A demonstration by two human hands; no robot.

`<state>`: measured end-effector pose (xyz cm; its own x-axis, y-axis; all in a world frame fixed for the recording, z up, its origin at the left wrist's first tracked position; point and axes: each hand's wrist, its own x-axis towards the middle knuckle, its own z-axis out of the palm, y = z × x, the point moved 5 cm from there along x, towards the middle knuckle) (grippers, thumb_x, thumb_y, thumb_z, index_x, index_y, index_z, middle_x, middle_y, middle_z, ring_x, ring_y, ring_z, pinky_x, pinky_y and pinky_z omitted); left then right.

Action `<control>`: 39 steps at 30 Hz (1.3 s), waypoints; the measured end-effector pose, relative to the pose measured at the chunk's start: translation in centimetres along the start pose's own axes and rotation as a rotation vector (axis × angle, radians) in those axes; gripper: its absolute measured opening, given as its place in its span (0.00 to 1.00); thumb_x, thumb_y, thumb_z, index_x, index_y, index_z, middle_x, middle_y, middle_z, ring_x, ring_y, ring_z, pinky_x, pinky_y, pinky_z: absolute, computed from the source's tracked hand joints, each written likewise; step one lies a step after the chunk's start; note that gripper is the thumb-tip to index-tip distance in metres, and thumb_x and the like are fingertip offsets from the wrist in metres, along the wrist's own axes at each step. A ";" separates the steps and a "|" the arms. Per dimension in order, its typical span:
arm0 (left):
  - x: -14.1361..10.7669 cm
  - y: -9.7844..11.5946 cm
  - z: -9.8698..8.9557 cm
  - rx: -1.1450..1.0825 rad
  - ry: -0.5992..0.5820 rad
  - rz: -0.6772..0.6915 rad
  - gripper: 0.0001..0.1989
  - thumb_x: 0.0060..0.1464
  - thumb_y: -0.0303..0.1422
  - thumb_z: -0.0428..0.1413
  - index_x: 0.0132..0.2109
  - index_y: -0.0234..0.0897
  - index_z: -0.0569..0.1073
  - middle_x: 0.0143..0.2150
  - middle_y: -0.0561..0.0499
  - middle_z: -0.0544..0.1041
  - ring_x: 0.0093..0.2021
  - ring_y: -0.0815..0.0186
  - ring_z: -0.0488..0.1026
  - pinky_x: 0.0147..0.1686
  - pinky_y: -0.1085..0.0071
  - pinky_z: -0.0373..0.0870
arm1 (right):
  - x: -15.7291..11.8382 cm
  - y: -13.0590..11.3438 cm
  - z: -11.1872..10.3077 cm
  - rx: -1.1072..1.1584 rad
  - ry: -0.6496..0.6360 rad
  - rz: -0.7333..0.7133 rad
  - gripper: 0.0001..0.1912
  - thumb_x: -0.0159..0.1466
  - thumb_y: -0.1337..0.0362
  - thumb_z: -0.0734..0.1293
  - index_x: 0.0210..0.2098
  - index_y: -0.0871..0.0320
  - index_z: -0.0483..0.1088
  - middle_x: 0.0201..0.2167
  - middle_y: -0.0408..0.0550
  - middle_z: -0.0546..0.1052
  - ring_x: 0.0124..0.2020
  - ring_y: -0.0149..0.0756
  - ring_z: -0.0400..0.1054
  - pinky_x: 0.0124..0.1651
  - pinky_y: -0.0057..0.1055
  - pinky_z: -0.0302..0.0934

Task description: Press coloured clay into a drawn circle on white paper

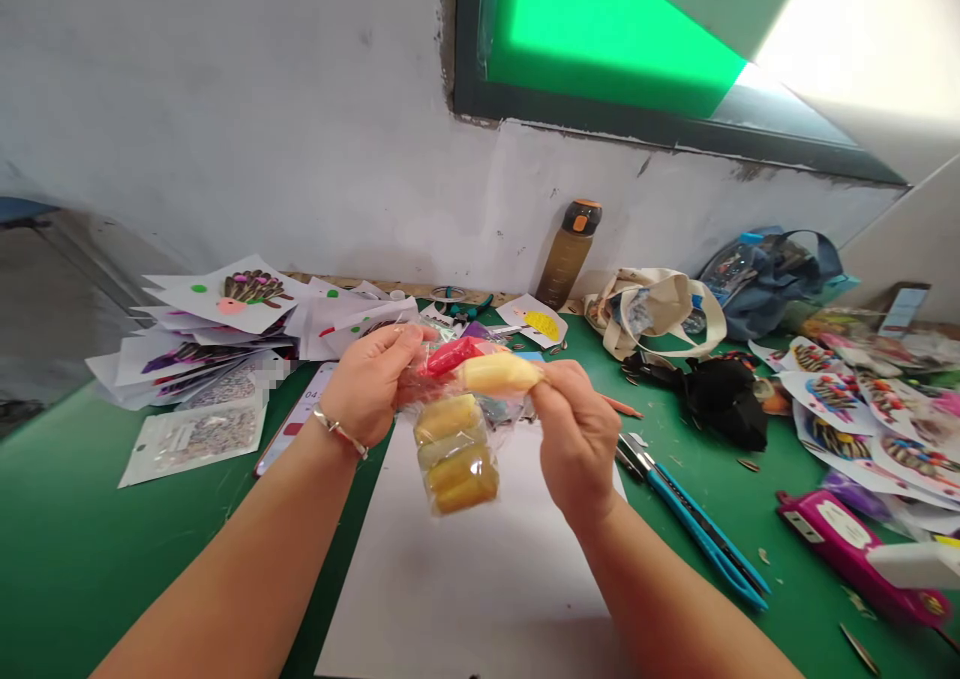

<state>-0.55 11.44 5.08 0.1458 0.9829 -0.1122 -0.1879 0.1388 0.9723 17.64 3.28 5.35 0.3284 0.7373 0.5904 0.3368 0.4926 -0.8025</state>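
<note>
Left hand [375, 379]: fingers closed on the clear film [422, 391] beside the red pack [452, 356]. Right hand [579, 439]: thumb and fingers pinched on the near end of the yellow pack [496, 372]. The yellow pack is located between the two hands, next to the red pack. The brown packs [461, 471] hang below, over the white sheet [465, 589] on the green table [82, 549]. The phone [281, 444] lies left of the sheet; the blue tool [694, 514] lies right of it
</note>
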 end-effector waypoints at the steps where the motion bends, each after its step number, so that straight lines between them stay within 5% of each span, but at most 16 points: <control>1: 0.1 -0.1 -0.2 -0.016 0.001 -0.002 0.12 0.50 0.37 0.59 0.38 0.34 0.74 0.25 0.53 0.73 0.24 0.67 0.72 0.22 0.73 0.71 | 0.4 0.8 -0.2 0.116 0.039 0.100 0.10 0.62 0.65 0.60 0.31 0.57 0.73 0.25 0.43 0.69 0.29 0.34 0.61 0.34 0.32 0.55; 4: 0.5 0.0 -0.8 -0.071 0.043 0.037 0.11 0.50 0.37 0.60 0.36 0.34 0.74 0.24 0.54 0.71 0.24 0.68 0.71 0.22 0.73 0.71 | 1.2 3.1 -0.5 0.364 0.138 0.324 0.09 0.59 0.64 0.61 0.27 0.58 0.71 0.24 0.43 0.68 0.27 0.32 0.60 0.30 0.29 0.54; 6: 0.8 0.3 -1.1 -0.104 0.067 0.067 0.10 0.49 0.36 0.61 0.35 0.34 0.75 0.23 0.56 0.69 0.23 0.70 0.69 0.23 0.73 0.72 | 1.4 4.4 -0.4 0.325 0.121 0.395 0.09 0.58 0.64 0.61 0.25 0.59 0.71 0.23 0.43 0.68 0.27 0.31 0.59 0.29 0.28 0.53; 12: 1.1 2.3 -2.0 -0.086 0.095 0.171 0.07 0.53 0.35 0.58 0.36 0.35 0.75 0.24 0.55 0.69 0.26 0.69 0.72 0.22 0.75 0.71 | 0.4 7.3 1.3 -0.062 -0.253 0.434 0.12 0.60 0.60 0.61 0.36 0.57 0.74 0.23 0.41 0.69 0.24 0.30 0.58 0.27 0.27 0.52; 17: 0.6 3.0 -2.2 -0.069 0.157 0.191 0.06 0.53 0.34 0.58 0.35 0.35 0.75 0.22 0.56 0.69 0.23 0.70 0.70 0.19 0.75 0.70 | 0.6 6.6 0.9 -0.264 -0.178 0.260 0.15 0.61 0.60 0.63 0.45 0.55 0.73 0.36 0.47 0.73 0.28 0.32 0.64 0.31 0.30 0.60; 21: 0.0 2.7 -1.6 -0.040 0.135 0.193 0.07 0.52 0.34 0.57 0.35 0.35 0.75 0.24 0.54 0.74 0.22 0.70 0.71 0.22 0.75 0.70 | 0.9 2.0 0.1 -0.200 -0.067 -0.044 0.11 0.64 0.65 0.61 0.40 0.55 0.75 0.38 0.50 0.74 0.40 0.37 0.68 0.41 0.36 0.64; 27: -1.3 2.6 -0.4 0.106 0.099 0.228 0.13 0.51 0.41 0.58 0.40 0.36 0.75 0.28 0.50 0.78 0.24 0.66 0.74 0.22 0.74 0.71 | -0.7 -2.8 2.1 -0.355 -0.440 -0.396 0.12 0.64 0.71 0.61 0.42 0.55 0.73 0.35 0.48 0.77 0.35 0.36 0.64 0.40 0.35 0.61; 31: -2.2 2.8 0.2 0.226 0.108 0.191 0.12 0.52 0.40 0.58 0.39 0.36 0.76 0.31 0.48 0.79 0.27 0.63 0.76 0.22 0.73 0.73 | -1.2 -2.0 3.1 -0.502 -0.540 -0.382 0.11 0.64 0.71 0.60 0.42 0.56 0.72 0.29 0.47 0.77 0.33 0.37 0.64 0.39 0.35 0.61; 35: -2.4 2.3 0.5 0.241 0.071 0.175 0.13 0.51 0.41 0.59 0.39 0.37 0.76 0.32 0.49 0.79 0.28 0.63 0.77 0.24 0.73 0.74 | -1.9 -1.9 4.0 -0.503 -0.623 -0.421 0.13 0.62 0.68 0.64 0.46 0.55 0.71 0.45 0.49 0.76 0.47 0.42 0.66 0.47 0.37 0.62; 39: -2.3 1.6 0.4 0.272 0.032 0.163 0.17 0.51 0.44 0.58 0.41 0.36 0.76 0.35 0.47 0.79 0.31 0.61 0.77 0.25 0.70 0.75 | -2.5 -1.9 4.6 -0.530 -0.670 -0.419 0.14 0.63 0.68 0.61 0.48 0.57 0.69 0.48 0.51 0.74 0.46 0.41 0.66 0.44 0.36 0.63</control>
<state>-0.83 9.41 6.99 0.1036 0.9935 0.0472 0.0608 -0.0537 0.9967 12.13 2.64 5.04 -0.4293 0.7408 0.5166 0.7227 0.6248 -0.2954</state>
